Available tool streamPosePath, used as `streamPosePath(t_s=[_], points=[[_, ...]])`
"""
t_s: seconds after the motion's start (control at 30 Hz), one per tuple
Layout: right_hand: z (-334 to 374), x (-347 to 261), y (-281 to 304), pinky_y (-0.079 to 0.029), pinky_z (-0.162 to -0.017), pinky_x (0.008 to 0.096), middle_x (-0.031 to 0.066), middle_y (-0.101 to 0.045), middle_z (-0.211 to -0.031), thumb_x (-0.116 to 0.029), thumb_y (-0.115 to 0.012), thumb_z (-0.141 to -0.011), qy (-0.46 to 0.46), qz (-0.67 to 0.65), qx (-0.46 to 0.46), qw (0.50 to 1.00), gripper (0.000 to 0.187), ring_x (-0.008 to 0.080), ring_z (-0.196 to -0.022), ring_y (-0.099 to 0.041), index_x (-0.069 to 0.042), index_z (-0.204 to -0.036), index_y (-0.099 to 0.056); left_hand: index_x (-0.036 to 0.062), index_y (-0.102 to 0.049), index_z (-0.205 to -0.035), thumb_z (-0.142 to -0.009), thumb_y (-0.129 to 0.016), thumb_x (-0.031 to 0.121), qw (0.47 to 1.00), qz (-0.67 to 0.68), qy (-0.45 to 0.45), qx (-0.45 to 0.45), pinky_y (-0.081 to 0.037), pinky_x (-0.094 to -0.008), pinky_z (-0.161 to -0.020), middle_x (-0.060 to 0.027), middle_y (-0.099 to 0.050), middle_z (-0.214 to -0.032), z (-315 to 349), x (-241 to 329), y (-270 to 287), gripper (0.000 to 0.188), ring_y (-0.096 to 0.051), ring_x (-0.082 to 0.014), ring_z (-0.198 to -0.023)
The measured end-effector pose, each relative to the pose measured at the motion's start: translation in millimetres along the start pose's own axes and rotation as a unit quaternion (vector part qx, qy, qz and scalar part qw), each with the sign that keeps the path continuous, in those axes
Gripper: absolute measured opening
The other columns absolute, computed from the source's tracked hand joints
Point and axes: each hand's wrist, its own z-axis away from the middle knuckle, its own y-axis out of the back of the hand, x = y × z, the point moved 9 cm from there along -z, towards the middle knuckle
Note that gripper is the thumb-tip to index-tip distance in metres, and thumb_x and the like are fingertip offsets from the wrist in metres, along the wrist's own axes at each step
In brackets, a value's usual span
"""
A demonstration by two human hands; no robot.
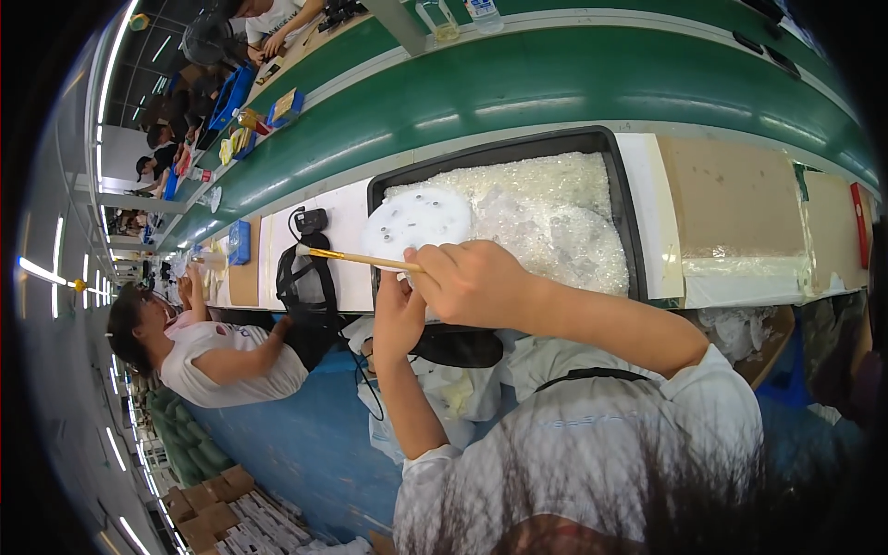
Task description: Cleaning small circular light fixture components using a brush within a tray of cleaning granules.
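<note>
Gripping a brush (365, 260) mid-frame, the right hand (476, 282) might knock the white disc (418, 220) if the brush dips; whether the left hand (399, 321) below clutches anything is unclear.

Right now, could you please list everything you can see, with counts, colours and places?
Brush: one, yellow handle, over the plate's near side
Tray: one, black, ahead
Granules: uncountable, clear-whitish, in the tray
Round plate: one, white, tray's left end
Small pieces: several, dark, on the plate
Strapped gear: one, black, left of the tray
Cardboard panels: at least two, brown, right
Green surface: one, green, beyond the tray
Clear containers: two, top edge
Blue bins: several, blue, left
Co-workers: several, nearest in white, left
Right hand: one, bare, grip closed on the brush
Left hand: one, bare, beside it, hold unclear
</note>
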Motion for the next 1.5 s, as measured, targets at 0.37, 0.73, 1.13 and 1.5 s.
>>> streamPosePath(t_s=[0.37, 0.73, 1.13, 1.5], points=[[24, 31, 30, -0.046, -0.042, 0.0297, 0.0022, -0.049, -0.071, -0.013, -0.076, -0.078, -0.106, -0.098, -0.005, 0.990, 0.018, 0.0159, -0.050, -0.059, -0.011, -0.096, -0.073, 0.0045, -0.039, -0.145, -0.081, -0.038, 0.008, 0.984, 0.073, 0.067, 0.151, -0.048, -0.0263, -0.069, -0.0092, -0.053, -0.114, 8, -30, 55, 0.064, -0.051, -0.0140, -0.080], [56, 35, 17, -0.046, -0.043, 0.0315, 0.0040, -0.049, -0.071, -0.018, -0.074, -0.083, -0.192, -0.032, -0.139, 0.971, 0.017, 0.0188, -0.053, -0.059, -0.010, -0.072, -0.063, -0.0037, -0.044, -0.142, -0.084, -0.044, 0.001, 0.985, 0.032, 0.031, 0.167, -0.044, -0.0241, -0.073, -0.0097, -0.059, -0.118, 9, -31, 59, 0.058, -0.051, -0.0128, -0.084], [38, 52, 30, -0.048, -0.048, 0.0372, 0.0068, -0.054, -0.068, -0.016, -0.069, -0.083, -0.238, -0.173, -0.098, 0.951, 0.017, 0.0255, -0.050, -0.057, -0.009, -0.070, -0.061, -0.0085, -0.054, -0.132, -0.091, -0.052, 0.006, 0.983, -0.051, -0.034, 0.173, -0.039, -0.0345, -0.106, -0.0160, -0.058, -0.136, 8, -38, 67, 0.044, -0.053, -0.0250, -0.124], [61, 51, 11, -0.048, -0.050, 0.0353, 0.0049, -0.056, -0.064, -0.019, -0.072, -0.082, -0.272, -0.244, -0.124, 0.923, 0.022, 0.0246, -0.054, -0.059, -0.009, -0.067, -0.059, -0.0081, -0.052, -0.137, -0.096, -0.052, 0.013, 0.981, 0.107, 0.021, 0.163, -0.038, -0.0367, -0.108, -0.0158, -0.055, -0.141, -12, -79, 67, 0.047, -0.051, -0.0262, -0.128]])
